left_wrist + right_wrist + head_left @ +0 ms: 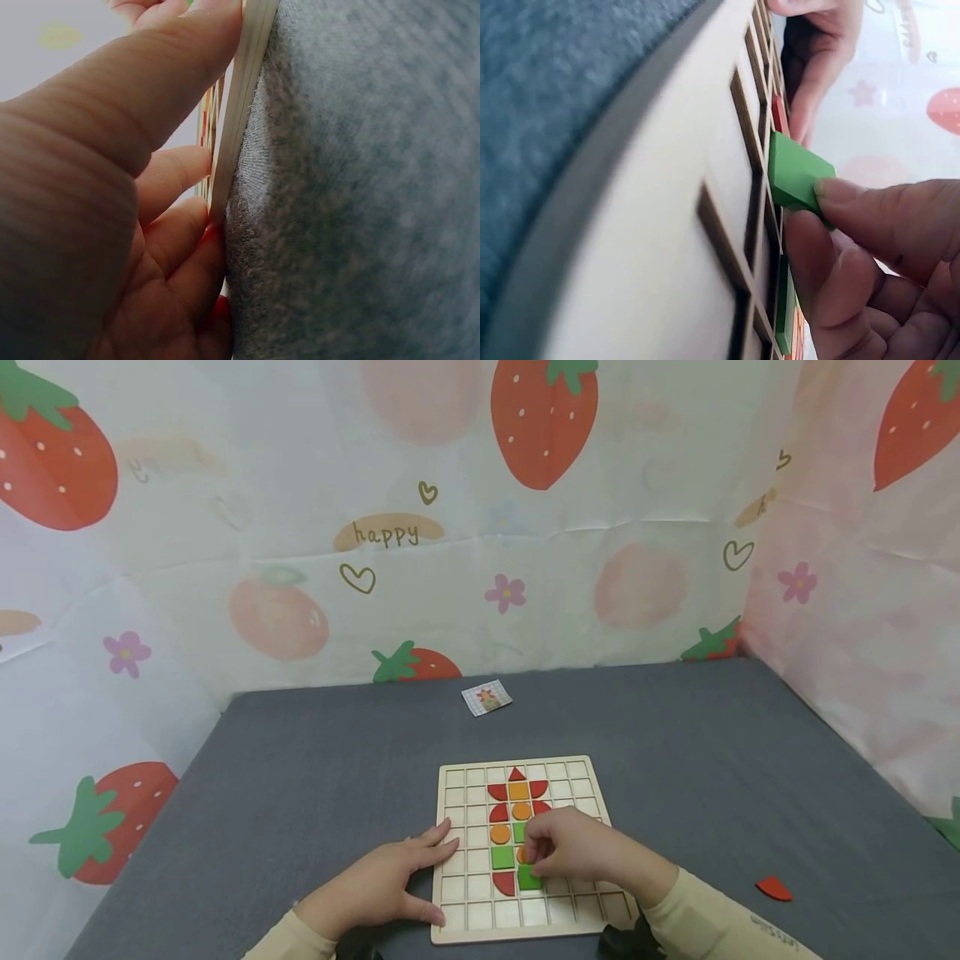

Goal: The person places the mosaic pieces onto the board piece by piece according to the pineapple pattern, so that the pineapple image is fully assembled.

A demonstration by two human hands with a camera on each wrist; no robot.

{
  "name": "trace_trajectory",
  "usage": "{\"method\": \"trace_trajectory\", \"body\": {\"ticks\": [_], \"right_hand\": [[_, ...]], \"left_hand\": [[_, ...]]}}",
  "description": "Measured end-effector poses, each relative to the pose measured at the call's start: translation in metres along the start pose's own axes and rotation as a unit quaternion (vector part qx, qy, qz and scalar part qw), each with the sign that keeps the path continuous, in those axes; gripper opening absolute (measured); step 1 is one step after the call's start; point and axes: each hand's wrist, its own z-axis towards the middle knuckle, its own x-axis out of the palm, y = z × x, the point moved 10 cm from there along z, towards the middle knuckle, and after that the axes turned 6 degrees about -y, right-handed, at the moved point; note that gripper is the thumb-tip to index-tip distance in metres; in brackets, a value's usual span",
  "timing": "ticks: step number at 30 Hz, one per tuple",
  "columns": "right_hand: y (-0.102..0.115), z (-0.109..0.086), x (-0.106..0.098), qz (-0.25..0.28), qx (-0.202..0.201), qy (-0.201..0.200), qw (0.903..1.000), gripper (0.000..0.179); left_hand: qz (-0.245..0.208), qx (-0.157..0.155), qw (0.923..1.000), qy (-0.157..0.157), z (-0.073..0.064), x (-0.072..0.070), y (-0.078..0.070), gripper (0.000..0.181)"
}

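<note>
My right hand [581, 852] pinches a green square tile [799, 176] between thumb and fingers. The tile is tilted, its lower edge at the grid of a wooden board [480, 935]. Beside it lies a red quarter-round tile [504, 883]. Along the board's left edge rests my left hand [378, 881], fingers and thumb spread; the left wrist view shows them touching the wooden edge [241, 112]. Farther up the board lie a red triangle [517, 774], an orange square [518, 791], orange circles [500, 834] and another green square [502, 857]. My right hand hides part of the grid.
A loose red quarter-round tile [774, 888] lies on the grey cloth at the right. Behind the board is a small printed card [487, 697] with a tile picture. A strawberry-print curtain [465, 602] stands along the table's back and sides.
</note>
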Motion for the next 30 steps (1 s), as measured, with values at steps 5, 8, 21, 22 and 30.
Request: {"method": "trace_trajectory", "body": {"ticks": [5,8,21,22,30], "right_hand": [[0.0012,-0.0009,0.0034,0.004,0.002,0.009,0.9999,0.019],[0.0017,-0.0011,0.0049,-0.002,-0.003,0.012,0.9999,0.020],[0.0003,-0.0003,0.0043,-0.027,-0.001,-0.005,0.9996,0.020],[0.0004,-0.0003,0.0045,-0.026,-0.002,-0.004,0.9996,0.020],[0.0034,-0.0013,0.0041,-0.024,-0.011,0.000,0.9996,0.020]], "left_hand": [[0.004,0.000,1.0000,0.001,0.0005,-0.0001,-0.0001,0.088],[0.003,-0.003,1.0000,0.004,0.0010,0.0007,0.0006,0.088],[-0.006,-0.009,0.9999,0.009,0.0000,0.0011,-0.0001,0.089],[-0.006,-0.008,0.9999,0.009,0.0001,0.0011,-0.0001,0.089],[-0.004,-0.012,0.9999,0.008,0.0006,0.0018,0.0027,0.089]]}}
